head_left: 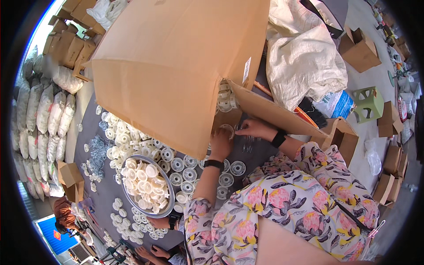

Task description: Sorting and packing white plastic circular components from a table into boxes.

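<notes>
My left hand (221,143), a dark band at its wrist, is closed on a white round plastic part (228,128) by the mouth of a big cardboard box (163,57). Close beside that part, my right hand (258,129) is closed with its fingertips pinched together. What they pinch is too small to make out. Several thin, shiny metal pieces (248,143) lie on the dark tabletop below my right hand. Around my left forearm stand several white wheel-like parts (190,162) with metal-looking rings. More white parts (225,98) show inside the box.
A metal bowl (169,204) heaped with cream plastic parts stands at left, a co-worker's hand (159,222) by its rim. Blue-grey small pieces (99,150) lie beyond. A box flap (274,108) rises before my right hand. A white sack (304,62) sits at far right.
</notes>
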`<state>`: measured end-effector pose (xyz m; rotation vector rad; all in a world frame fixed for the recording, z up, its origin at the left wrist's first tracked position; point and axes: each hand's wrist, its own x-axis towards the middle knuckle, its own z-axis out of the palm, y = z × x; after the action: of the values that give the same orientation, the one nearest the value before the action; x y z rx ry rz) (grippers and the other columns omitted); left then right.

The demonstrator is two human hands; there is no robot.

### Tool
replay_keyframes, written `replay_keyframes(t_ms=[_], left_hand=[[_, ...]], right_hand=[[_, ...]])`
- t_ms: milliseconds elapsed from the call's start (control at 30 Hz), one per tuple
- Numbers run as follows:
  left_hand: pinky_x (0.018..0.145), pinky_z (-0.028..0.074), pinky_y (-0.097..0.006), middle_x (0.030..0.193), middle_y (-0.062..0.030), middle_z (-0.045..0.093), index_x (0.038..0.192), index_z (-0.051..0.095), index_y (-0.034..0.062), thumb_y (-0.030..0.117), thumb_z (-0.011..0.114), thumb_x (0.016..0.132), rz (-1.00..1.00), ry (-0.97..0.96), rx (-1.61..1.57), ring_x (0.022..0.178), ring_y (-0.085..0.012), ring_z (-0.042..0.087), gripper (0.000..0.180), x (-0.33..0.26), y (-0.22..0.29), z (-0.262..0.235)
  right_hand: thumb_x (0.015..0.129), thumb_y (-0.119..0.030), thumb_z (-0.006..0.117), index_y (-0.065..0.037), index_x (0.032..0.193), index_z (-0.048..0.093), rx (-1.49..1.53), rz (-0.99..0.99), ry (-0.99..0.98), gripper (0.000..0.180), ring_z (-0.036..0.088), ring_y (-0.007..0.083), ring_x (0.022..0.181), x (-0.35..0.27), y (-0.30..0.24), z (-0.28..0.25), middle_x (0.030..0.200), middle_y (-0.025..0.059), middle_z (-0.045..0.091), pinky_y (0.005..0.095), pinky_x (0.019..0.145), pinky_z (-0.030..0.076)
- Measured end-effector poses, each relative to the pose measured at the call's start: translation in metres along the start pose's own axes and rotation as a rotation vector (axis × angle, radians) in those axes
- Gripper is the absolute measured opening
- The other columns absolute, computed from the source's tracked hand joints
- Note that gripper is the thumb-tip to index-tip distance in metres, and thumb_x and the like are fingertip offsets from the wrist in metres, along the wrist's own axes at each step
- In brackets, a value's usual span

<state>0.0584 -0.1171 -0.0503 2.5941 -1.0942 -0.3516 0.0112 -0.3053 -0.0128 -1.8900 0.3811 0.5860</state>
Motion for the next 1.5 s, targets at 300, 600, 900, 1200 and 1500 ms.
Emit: replay_keyframes(t_ms=[300, 600, 900, 1200, 1500], left_hand=[[0.08, 0.037, -0.044, 0.095, -0.0137, 0.056, 0.089, 0.056, 0.0062, 0.015, 0.062, 0.068, -0.193, 0.343, -0.358, 0.092, -0.0341, 0.05, 0.023, -0.036, 0.004, -0.017], [0.088, 0.037, -0.043, 0.107, -0.013, 0.056, 0.114, 0.053, 0.0093, 0.018, 0.062, 0.071, -0.054, 0.258, -0.271, 0.103, -0.033, 0.05, 0.046, -0.01, 0.004, -0.016], [0.089, 0.036, -0.044, 0.11, -0.0124, 0.054, 0.114, 0.054, 0.0095, 0.025, 0.064, 0.071, -0.111, 0.192, -0.168, 0.106, -0.033, 0.047, 0.046, 0.0, -0.004, -0.014], [0.091, 0.036, -0.046, 0.116, -0.0227, 0.048, 0.122, 0.043, 0.0055, 0.012, 0.062, 0.075, -0.321, 0.448, -0.248, 0.107, -0.0401, 0.045, 0.051, -0.002, -0.02, -0.046], [0.09, 0.039, -0.041, 0.116, -0.0216, 0.051, 0.125, 0.038, 0.0028, 0.006, 0.057, 0.078, -0.291, 0.394, -0.326, 0.108, -0.037, 0.048, 0.051, -0.002, -0.084, -0.004]], right_hand=[[0.079, -0.041, 0.063, 0.001, 0.09, 0.061, 0.146, -0.058, -0.107, 0.043, 0.059, 0.014, 0.066, 0.046, 0.004, 0.042, 0.073, 0.0083, 0.062, 0.0264, 0.06, 0.045], [0.09, -0.039, 0.044, -0.006, 0.102, 0.059, 0.542, -0.189, -0.168, 0.038, 0.051, 0.0115, 0.065, 0.086, 0.05, 0.059, 0.081, -0.0005, 0.061, 0.0279, 0.063, 0.043], [0.082, -0.035, 0.058, -0.005, 0.116, 0.052, 0.213, 0.212, -0.289, 0.045, 0.054, 0.0187, 0.098, 0.014, 0.038, 0.019, 0.109, 0.0144, 0.055, 0.0314, 0.078, 0.045], [0.072, -0.028, 0.067, -0.007, 0.119, 0.045, -0.518, -0.193, 0.119, 0.057, 0.057, 0.029, 0.09, -0.028, 0.058, 0.053, 0.11, 0.0172, 0.051, 0.0391, 0.075, 0.048], [0.075, -0.01, 0.066, -0.001, 0.119, 0.044, 0.278, -0.357, 0.289, 0.05, 0.056, 0.0121, 0.081, 0.017, 0.049, 0.069, 0.105, 0.0086, 0.054, 0.0263, 0.066, 0.048]])
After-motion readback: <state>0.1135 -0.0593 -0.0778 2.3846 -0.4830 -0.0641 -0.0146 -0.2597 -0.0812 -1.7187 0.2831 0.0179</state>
